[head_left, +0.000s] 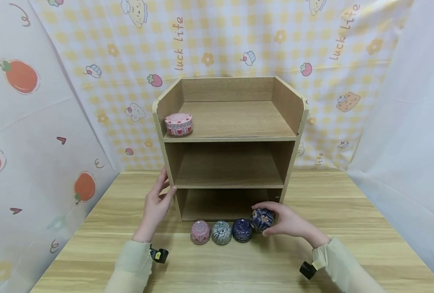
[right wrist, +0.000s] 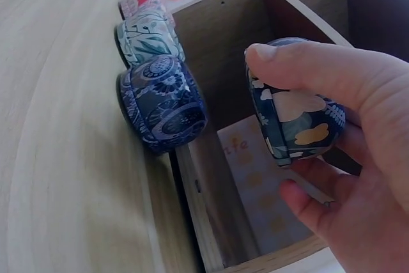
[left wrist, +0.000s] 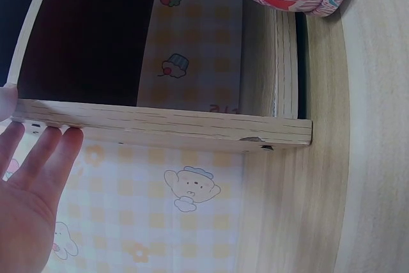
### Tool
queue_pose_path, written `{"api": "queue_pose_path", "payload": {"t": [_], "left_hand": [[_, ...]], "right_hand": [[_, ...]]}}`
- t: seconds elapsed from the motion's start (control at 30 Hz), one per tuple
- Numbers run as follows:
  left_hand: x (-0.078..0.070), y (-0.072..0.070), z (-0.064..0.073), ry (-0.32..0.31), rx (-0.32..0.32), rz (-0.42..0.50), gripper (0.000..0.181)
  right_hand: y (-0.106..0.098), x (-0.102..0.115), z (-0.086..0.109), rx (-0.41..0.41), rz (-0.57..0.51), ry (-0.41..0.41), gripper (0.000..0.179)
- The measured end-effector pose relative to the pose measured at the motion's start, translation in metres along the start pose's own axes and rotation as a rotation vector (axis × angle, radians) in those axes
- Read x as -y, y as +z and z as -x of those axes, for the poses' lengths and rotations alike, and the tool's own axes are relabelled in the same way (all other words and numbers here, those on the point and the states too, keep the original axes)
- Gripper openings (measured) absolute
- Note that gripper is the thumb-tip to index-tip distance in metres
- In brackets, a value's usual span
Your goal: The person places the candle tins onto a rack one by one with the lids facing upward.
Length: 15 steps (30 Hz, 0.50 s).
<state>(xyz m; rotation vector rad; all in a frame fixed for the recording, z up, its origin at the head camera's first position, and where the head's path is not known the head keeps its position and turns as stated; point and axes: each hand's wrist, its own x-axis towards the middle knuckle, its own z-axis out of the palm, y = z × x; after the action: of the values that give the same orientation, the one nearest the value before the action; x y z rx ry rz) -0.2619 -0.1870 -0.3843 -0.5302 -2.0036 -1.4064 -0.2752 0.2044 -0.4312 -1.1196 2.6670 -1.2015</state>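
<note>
My right hand (head_left: 284, 219) grips a dark blue tin (right wrist: 300, 123) with a floral pattern, held in front of the shelf's lower right corner. Thumb and fingers curl round its sides. At the left, my left hand (head_left: 158, 203) holds the side panel of the wooden shelf (head_left: 229, 187), thumb on the front edge and fingers along the outer side. In a row before the shelf stand a pink tin (head_left: 200, 232), a pale green leafy tin (head_left: 221, 232) and a navy patterned tin (head_left: 242, 230). A pink tin with red hearts (head_left: 178, 124) sits on the top tier's left end.
The shelf has three tiers and stands on a light wooden table (head_left: 209, 270). Behind it hangs a yellow checked cloth (head_left: 224, 36). White cloth (head_left: 404, 101) covers the right side, and a fruit-printed cloth (head_left: 55, 122) the left.
</note>
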Motion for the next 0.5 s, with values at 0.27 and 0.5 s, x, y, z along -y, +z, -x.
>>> {"api": "queue_pose_path", "payload": {"t": [0.27, 0.5], "left_hand": [[0.0005, -0.0018, 0.0008, 0.006, -0.004, -0.009, 0.066], [0.0003, -0.001, 0.0, 0.01, -0.005, -0.015, 0.064]], "right_hand": [[-0.0023, 0.0041, -0.0049, 0.008, -0.064, -0.014, 0.07], [-0.0013, 0.0046, -0.0058, 0.011, -0.094, 0.002, 0.068]]}}
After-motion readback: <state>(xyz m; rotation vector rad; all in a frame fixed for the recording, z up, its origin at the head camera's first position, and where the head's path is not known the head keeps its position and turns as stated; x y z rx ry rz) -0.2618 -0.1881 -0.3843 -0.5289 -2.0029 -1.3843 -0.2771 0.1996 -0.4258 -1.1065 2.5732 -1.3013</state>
